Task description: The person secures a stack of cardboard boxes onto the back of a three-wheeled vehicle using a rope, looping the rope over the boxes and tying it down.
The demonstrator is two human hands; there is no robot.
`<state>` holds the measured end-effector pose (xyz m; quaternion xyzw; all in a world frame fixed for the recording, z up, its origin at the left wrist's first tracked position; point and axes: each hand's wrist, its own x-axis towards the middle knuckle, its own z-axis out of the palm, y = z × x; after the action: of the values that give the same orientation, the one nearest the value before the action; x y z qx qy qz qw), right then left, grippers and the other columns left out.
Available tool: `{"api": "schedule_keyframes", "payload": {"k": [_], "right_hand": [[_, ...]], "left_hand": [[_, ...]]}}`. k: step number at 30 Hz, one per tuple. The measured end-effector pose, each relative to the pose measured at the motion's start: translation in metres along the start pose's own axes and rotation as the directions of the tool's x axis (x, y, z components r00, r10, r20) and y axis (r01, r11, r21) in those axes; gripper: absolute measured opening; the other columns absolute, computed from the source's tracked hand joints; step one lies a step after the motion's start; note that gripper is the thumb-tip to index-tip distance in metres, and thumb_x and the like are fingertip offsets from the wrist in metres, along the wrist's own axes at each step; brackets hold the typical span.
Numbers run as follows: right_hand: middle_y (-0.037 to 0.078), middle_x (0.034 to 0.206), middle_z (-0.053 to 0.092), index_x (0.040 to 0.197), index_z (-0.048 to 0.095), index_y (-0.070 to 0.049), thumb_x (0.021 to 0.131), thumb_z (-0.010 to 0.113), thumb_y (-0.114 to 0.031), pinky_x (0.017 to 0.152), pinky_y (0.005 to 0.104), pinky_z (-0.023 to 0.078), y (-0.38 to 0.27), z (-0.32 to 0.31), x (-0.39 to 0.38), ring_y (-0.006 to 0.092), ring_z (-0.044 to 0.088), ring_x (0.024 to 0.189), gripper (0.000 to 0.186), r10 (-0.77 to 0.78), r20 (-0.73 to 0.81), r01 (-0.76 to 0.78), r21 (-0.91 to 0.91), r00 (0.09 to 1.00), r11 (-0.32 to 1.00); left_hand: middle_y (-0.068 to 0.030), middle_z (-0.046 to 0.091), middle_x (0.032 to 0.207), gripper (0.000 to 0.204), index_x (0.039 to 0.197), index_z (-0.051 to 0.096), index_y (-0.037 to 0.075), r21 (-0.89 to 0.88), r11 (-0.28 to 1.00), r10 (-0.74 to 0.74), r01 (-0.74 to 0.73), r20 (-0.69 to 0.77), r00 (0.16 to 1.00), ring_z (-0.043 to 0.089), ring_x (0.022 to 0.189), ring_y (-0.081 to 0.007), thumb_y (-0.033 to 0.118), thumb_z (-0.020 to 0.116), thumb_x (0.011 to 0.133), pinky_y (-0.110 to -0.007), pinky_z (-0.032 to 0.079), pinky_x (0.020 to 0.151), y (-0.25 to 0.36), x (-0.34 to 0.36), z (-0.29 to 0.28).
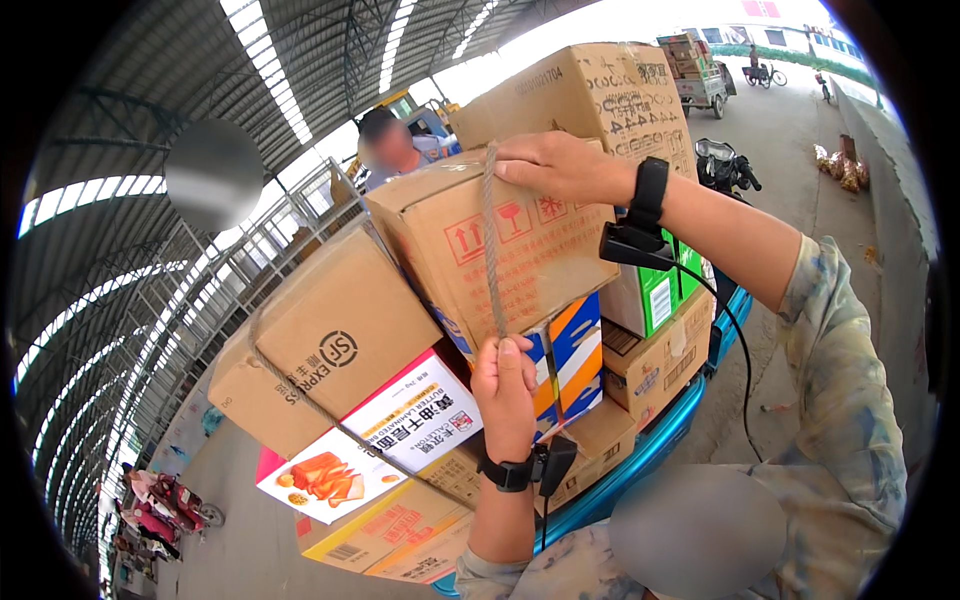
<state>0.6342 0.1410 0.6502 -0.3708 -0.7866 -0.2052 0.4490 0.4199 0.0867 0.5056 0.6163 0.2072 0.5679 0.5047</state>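
Observation:
A grey rope (490, 250) runs up the front of a brown cardboard box (535, 245) with red printed symbols. My left hand (503, 380) is closed around this rope at the box's lower edge. Across the box's top front edge lies my right hand (560, 168), fingers stretched out and fingertips touching the rope. Under that box sits a blue, white and orange box (575, 350). To its left, another brown carton (330, 345) rests tilted on a white and pink box (385, 440) with a food picture, and a second length of rope crosses both.
The stack stands on a blue vehicle bed (640, 445). A taller carton (570, 95) and a green box (655, 300) are beside it. A person (390, 150) is behind the load. Motorbike handlebars (730, 165), a loaded cart (700, 85) and a red motorbike (170, 505) stand around.

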Motion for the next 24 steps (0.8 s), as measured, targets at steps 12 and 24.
{"api": "schedule_keyframes", "payload": {"k": [12,24], "right_hand": [[0.017,0.08,0.059,0.097,0.061,-0.003,0.085,0.041,-0.02,0.071,0.0423,0.041,0.004,0.035,-0.003,0.033,0.055,0.076,0.029,-0.146,-0.153,0.09,-0.326,0.977,0.941],[0.015,0.115,0.052,0.114,0.051,-0.003,0.081,0.051,-0.013,0.097,0.0391,0.034,0.006,0.012,-0.03,0.0312,0.045,0.113,0.035,-0.174,-0.416,0.177,-0.032,0.892,0.984]], "left_hand": [[0.003,0.034,0.052,0.02,0.085,0.046,0.006,-0.056,0.998,0.023,-0.029,-0.095,0.995,0.026,0.045,-0.0041,0.022,0.039,0.095,-0.02,0.021,0.041,-0.01,0.006,0.009],[0.005,0.027,0.052,0.024,0.084,0.043,0.006,-0.106,0.994,0.024,-0.029,-0.051,0.998,0.023,0.044,-0.0031,0.025,0.038,0.095,-0.02,0.018,0.041,-0.022,0.012,0.021]]}}
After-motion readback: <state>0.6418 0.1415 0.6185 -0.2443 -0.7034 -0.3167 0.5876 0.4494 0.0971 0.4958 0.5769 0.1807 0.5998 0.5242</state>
